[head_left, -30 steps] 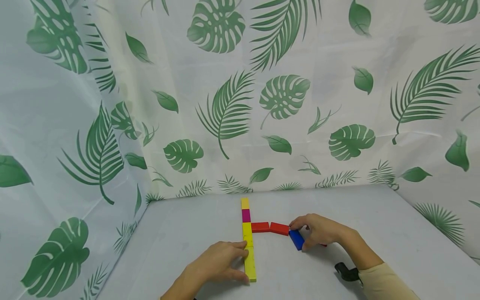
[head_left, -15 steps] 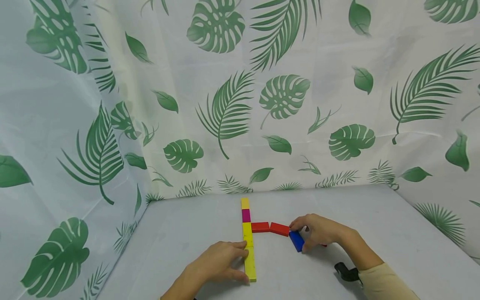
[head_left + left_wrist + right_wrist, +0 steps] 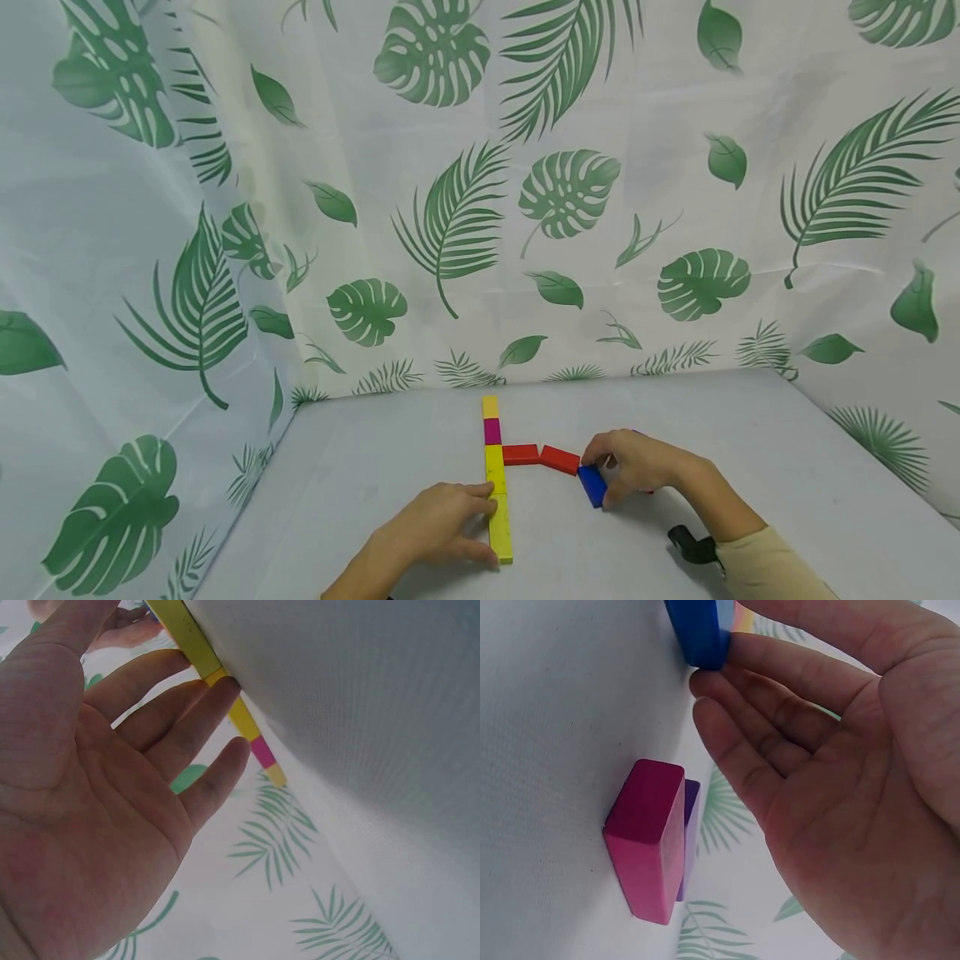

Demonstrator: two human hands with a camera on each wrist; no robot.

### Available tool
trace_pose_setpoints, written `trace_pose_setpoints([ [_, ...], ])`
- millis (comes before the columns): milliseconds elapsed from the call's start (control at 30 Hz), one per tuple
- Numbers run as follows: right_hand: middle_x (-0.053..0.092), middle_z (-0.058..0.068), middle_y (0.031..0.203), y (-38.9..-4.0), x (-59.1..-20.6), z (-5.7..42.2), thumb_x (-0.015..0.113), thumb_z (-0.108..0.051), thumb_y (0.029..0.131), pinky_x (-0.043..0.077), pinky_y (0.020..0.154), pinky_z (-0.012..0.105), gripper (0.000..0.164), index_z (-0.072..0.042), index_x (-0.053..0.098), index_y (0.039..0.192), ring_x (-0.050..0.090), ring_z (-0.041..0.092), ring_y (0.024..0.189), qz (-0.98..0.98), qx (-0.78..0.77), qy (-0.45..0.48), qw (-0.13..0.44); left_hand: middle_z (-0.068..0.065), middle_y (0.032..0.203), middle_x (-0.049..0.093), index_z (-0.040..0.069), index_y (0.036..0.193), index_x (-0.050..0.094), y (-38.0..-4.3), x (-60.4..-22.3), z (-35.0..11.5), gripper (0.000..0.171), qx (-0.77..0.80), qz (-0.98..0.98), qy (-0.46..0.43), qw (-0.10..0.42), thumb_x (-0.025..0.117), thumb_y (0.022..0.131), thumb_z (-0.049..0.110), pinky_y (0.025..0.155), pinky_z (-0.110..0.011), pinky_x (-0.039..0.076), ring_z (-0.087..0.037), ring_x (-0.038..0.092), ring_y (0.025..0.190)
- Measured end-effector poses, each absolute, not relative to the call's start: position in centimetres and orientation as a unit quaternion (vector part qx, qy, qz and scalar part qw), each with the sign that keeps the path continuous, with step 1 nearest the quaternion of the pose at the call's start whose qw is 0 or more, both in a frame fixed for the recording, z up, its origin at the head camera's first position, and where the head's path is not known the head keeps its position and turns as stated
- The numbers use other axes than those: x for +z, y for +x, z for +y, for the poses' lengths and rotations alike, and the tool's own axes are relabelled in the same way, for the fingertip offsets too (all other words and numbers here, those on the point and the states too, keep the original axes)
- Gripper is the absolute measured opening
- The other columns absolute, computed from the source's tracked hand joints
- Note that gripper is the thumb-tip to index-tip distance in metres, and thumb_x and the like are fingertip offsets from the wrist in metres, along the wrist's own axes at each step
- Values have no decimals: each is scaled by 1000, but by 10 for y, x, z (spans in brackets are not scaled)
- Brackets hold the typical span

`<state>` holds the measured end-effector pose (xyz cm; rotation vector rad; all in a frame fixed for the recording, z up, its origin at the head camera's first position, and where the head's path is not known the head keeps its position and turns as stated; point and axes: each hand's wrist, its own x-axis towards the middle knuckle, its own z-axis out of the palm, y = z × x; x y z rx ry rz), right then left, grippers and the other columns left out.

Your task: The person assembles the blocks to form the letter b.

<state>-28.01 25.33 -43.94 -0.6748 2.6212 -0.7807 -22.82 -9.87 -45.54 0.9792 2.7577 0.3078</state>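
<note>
In the head view a straight row of blocks runs away from me: a near yellow block [image 3: 500, 533], another yellow block [image 3: 495, 471], a magenta block [image 3: 492, 431] and a short yellow block [image 3: 490, 407]. My left hand [image 3: 442, 525] rests its fingertips along the near yellow blocks, fingers loosely extended, the thumb by the near end. Two red blocks [image 3: 521, 454] branch off rightward, the farther red block [image 3: 559, 459] slanting toward me. Touching its end is a blue block [image 3: 592, 486], which my right hand [image 3: 637, 462] pinches between thumb and fingers.
Beside my right hand, the right wrist view shows a pink block [image 3: 646, 840] with a purple block [image 3: 691, 825] behind it; the head view mostly hides them. A leaf-patterned curtain [image 3: 480, 350] borders the grey table [image 3: 360, 450] at the back and sides.
The blue block has shifted slightly toward me with my right hand. The farther red block has turned a little, its right end lower now. My left hand stays still.
</note>
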Motion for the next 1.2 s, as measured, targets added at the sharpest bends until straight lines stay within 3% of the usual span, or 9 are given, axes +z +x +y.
trace_pose_setpoints([
  [833, 67, 0, 126, -280, -440, 252, 94, -22, 75, 59, 95, 53, 47, -19, 76, 118, 64, 25, 112, 916, -269, -246, 164, 10, 150, 59, 32, 137, 69, -227, -453, -99, 68, 104, 932, 332, 99, 81, 79, 65, 111, -43, 52, -12, 58, 137],
  [1200, 68, -2, 117, -280, -440, 249, 94, -22, 75, 59, 94, 54, 49, -19, 74, 119, 63, 24, 110, 916, -273, -238, 174, 10, 150, 59, 32, 137, 69, -227, -454, -99, 68, 102, 932, 335, 92, 81, 79, 65, 111, -42, 52, -11, 59, 137],
])
